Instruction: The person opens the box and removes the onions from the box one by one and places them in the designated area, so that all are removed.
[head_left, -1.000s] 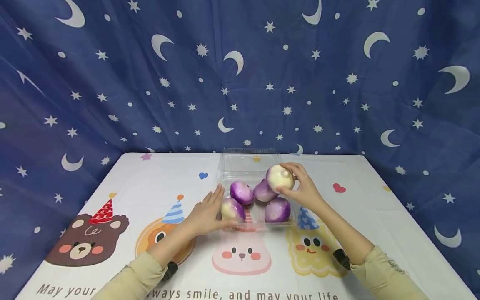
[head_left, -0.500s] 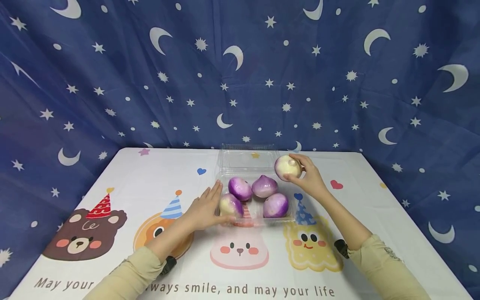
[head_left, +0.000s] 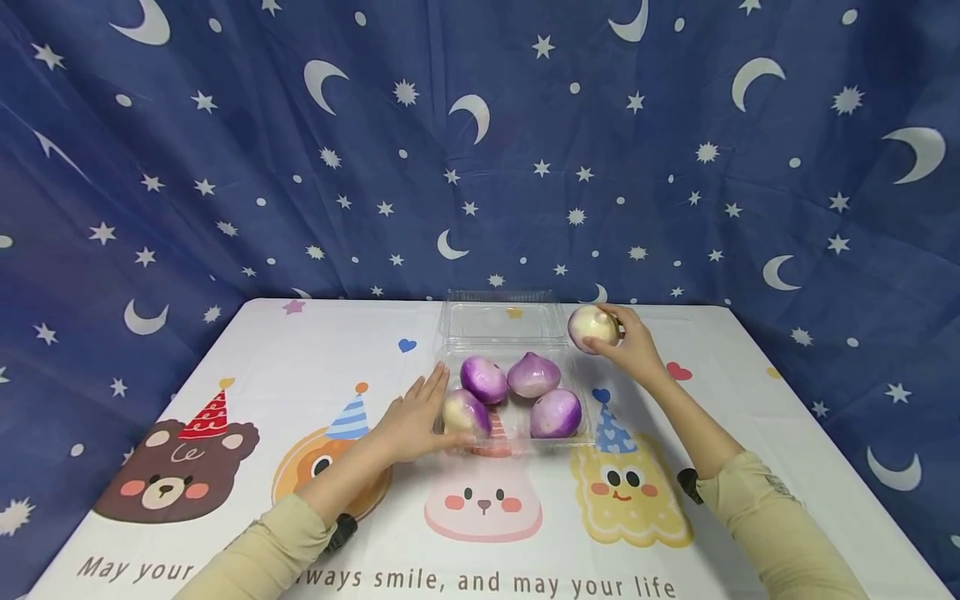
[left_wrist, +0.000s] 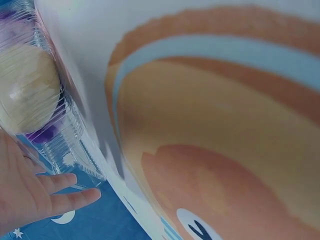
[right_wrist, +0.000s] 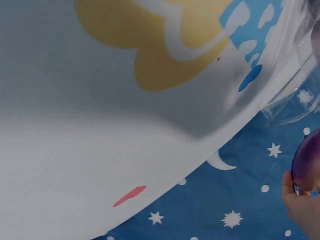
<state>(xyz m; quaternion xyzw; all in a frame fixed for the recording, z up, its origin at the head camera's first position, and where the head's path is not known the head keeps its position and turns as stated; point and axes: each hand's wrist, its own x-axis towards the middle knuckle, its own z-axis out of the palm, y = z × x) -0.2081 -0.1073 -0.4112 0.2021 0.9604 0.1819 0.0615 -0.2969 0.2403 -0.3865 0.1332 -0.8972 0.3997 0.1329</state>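
Observation:
My right hand [head_left: 633, 343] grips a purple-and-white onion [head_left: 592, 327] off the right back of a clear plastic clamshell box [head_left: 517, 442]. The right wrist view catches that onion [right_wrist: 307, 162] and the fingers only at its edge. Inside the box sit several more onions, such as a pointed purple one [head_left: 533, 375] and a half-white one [head_left: 465, 417] at the front left. My left hand [head_left: 408, 425] rests against the box's left side, its fingers extended and thumb along the front rim. In the left wrist view the left hand [left_wrist: 30, 192] shows fingers spread beside the box wall.
The box's clear lid [head_left: 502, 321] lies folded back toward the curtain. A white tablecloth [head_left: 337, 333] printed with cartoon faces covers the table. Behind its far edge hangs a blue curtain [head_left: 510, 233] with moons and stars.
My right hand has lifted the onion from above the box's right part and carried it right and back, past the box's side. The left hand has stayed at the box.

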